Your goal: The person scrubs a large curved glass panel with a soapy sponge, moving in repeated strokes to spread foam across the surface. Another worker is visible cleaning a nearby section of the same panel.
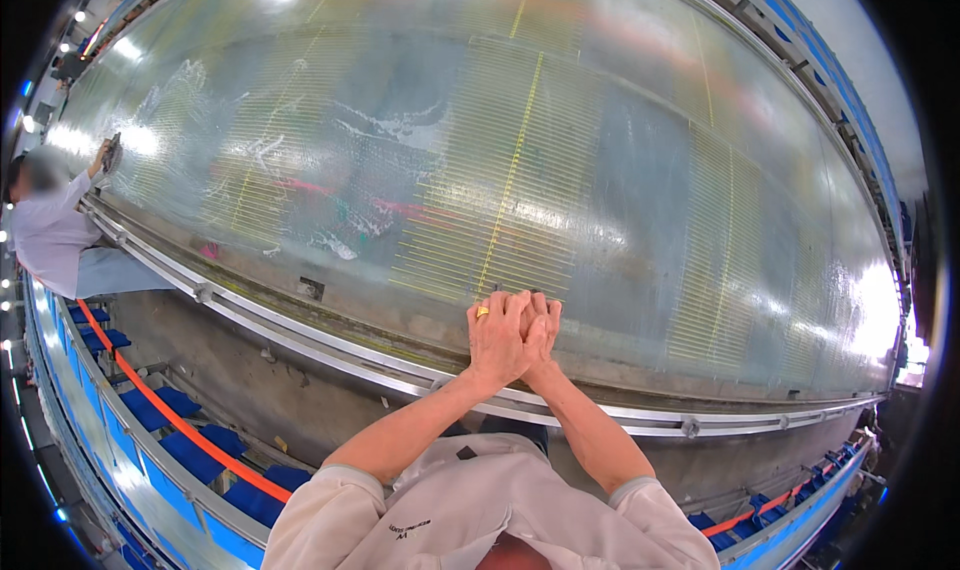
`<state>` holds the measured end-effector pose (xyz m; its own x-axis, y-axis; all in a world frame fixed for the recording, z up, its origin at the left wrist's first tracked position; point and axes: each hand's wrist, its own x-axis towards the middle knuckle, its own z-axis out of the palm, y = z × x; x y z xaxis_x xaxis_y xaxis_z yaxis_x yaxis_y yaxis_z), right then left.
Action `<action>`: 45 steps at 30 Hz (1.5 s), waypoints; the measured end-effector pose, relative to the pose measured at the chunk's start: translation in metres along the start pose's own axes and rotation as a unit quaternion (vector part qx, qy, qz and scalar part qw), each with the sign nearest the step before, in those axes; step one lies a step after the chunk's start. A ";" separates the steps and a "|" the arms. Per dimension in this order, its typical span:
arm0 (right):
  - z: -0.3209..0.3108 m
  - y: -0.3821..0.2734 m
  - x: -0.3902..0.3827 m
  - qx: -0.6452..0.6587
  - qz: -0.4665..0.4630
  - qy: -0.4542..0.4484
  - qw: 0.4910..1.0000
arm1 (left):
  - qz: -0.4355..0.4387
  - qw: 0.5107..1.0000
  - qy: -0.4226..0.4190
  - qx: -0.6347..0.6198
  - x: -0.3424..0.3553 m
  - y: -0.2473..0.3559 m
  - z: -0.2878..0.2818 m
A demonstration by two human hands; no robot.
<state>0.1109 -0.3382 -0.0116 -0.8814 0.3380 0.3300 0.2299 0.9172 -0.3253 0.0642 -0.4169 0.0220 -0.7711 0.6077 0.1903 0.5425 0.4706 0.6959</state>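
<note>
My left hand (497, 335) and my right hand (538, 335) are pressed together at the near edge of a long glossy translucent work surface (640, 220), beside yellow ruled lines. Both sets of fingers are bent and closed, the left hand wearing a gold ring. Small dark bits of something (497, 288) show just beyond my fingertips; what is under or inside my hands is hidden. A metal rail (350, 348) runs along the edge beneath my forearms.
A co-worker (55, 235) at the far left reaches onto the surface with a dark tool (112, 152), near whitish streaks. Below the rail are a concrete strip (230, 350), an orange band (150, 395), blue seats or pads (160, 403) and blue-panelled railings (160, 470).
</note>
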 end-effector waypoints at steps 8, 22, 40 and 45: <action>0.045 0.041 0.093 0.028 -0.044 0.072 0.996 | 0.020 0.998 0.060 -0.023 0.101 -0.032 0.017; 0.110 0.134 0.370 -0.012 0.010 -0.004 1.000 | 0.035 0.995 0.092 -0.009 0.398 -0.091 0.049; 0.046 -0.064 0.027 -0.007 0.007 -0.004 1.000 | 0.015 1.000 -0.007 -0.017 0.015 -0.060 -0.064; 0.056 -0.057 0.056 0.001 0.007 -0.036 0.999 | 0.014 0.999 0.034 -0.030 0.048 -0.069 -0.053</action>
<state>0.0260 -0.3832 -0.0242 -0.9051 0.3356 0.2610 0.2428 0.9120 -0.3306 -0.0280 -0.4541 0.0203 -0.7777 0.5739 0.2566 0.5452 0.4125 0.7298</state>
